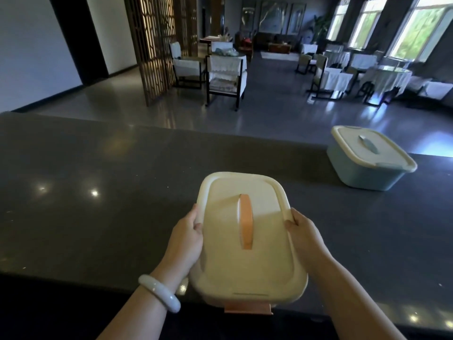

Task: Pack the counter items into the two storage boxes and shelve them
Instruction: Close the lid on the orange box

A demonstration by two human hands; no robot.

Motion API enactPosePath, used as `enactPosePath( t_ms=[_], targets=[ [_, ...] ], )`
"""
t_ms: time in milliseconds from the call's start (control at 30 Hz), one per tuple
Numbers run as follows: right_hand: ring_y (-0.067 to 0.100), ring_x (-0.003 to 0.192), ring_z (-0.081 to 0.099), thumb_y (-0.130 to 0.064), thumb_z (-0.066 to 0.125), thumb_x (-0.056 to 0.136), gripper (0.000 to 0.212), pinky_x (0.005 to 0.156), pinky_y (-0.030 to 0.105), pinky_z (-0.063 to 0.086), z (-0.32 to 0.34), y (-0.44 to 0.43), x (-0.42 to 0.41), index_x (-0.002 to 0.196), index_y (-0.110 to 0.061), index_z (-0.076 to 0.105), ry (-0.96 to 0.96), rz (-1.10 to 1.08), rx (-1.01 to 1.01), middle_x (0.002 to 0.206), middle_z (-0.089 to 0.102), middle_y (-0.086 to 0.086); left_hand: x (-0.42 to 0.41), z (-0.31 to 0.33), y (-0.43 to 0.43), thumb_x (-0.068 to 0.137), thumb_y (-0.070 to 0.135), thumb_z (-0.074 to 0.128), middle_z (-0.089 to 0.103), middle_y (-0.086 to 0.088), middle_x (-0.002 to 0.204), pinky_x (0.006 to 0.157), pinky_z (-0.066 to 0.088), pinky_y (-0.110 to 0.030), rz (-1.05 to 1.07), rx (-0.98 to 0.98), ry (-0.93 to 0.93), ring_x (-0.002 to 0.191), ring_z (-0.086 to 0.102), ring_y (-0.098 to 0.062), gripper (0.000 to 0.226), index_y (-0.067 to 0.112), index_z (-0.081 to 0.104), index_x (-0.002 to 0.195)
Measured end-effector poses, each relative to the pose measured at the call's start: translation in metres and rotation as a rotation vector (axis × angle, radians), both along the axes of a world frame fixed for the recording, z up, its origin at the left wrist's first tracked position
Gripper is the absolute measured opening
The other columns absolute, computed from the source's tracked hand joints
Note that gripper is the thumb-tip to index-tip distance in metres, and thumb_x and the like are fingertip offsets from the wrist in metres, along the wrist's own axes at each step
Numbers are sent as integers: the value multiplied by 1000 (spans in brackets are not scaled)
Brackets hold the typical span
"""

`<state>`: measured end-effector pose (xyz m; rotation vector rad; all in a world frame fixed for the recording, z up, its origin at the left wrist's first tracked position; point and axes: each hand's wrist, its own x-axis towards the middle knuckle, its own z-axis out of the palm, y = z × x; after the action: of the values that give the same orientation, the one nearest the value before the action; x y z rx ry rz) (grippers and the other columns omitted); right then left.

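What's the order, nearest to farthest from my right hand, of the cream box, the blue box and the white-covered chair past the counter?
1. The cream box, gripped at its right edge by the right hand.
2. The blue box, right side of the counter.
3. The white-covered chair, on the floor beyond the counter.

Cream lid (247, 231) with orange handle (245, 220); pale blue box (362, 171); dark counter (98, 192).

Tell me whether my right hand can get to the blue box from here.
Probably not yet: the right hand grips the cream box with the left hand. Nothing lies on the counter between it and the blue box, so once freed, likely yes.
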<state>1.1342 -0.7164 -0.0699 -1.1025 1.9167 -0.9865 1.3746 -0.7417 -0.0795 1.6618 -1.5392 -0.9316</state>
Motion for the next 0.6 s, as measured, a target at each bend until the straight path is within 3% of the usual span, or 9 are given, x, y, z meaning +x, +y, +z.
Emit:
enactPosePath(
  t_ms=[67, 167, 233, 300, 367, 467, 600],
  targets=[
    [16, 66, 46, -8, 40, 90, 18, 61, 30, 37, -2, -4, -1, 77, -14, 49, -8, -12, -7, 73, 53, 2, -1, 1, -1, 103, 16, 38, 37, 5, 152, 103, 24, -19, -24, 14, -19, 140, 35, -14, 48, 23, 32, 151],
    [15, 73, 50, -14, 40, 95, 16, 63, 28, 39, -6, -8, -1, 85, -21, 50, 2, -18, 2, 83, 57, -2, 1, -2, -3, 104, 17, 33, 27, 5, 157, 109, 22, -23, -97, 4, -95, 143, 28, -15, 52, 24, 21, 154],
    [15, 87, 56, -19, 41, 97, 19, 73, 30, 45, -10, -8, -2, 106, -24, 57, 21, -15, 13, 104, 61, -2, 2, -6, -2, 104, 12, 31, 10, 8, 161, 115, 14, -25, -154, -51, -156, 147, 14, -12, 56, 24, 12, 155],
    [20, 116, 54, -21, 44, 98, 39, 97, 39, 45, -13, -6, -2, 136, -27, 48, 58, -33, -12, 133, 54, -2, 1, -10, -2, 101, 0, 32, -1, 13, 159, 118, 0, -22, -247, -209, -218, 148, -2, -7, 60, 21, 14, 154],
    [20, 137, 37, -13, 46, 98, 52, 113, 40, 32, -12, -3, 0, 148, -25, 35, 192, -26, -91, 151, 36, -5, 0, -13, -5, 95, -10, 33, 13, 12, 159, 112, -10, -12, -356, -368, -357, 148, 2, -6, 63, 18, 29, 151],
    [15, 141, 26, -6, 48, 95, 52, 114, 35, 26, -1, 7, 6, 143, -23, 41, 441, 77, -236, 153, 32, -8, 0, -8, -7, 94, -9, 32, 28, 8, 157, 108, -11, -9, -420, -392, -423, 146, 14, -6, 61, 19, 38, 148],
    [-2, 139, 24, -29, 54, 97, 49, 111, 20, 22, 15, 40, 21, 144, -33, 40, 583, 432, -345, 151, 31, -20, 3, -5, -9, 102, 0, 29, 29, 3, 157, 117, -1, -21, -466, -345, -371, 147, 15, -11, 49, 16, 38, 147]
  ],
)
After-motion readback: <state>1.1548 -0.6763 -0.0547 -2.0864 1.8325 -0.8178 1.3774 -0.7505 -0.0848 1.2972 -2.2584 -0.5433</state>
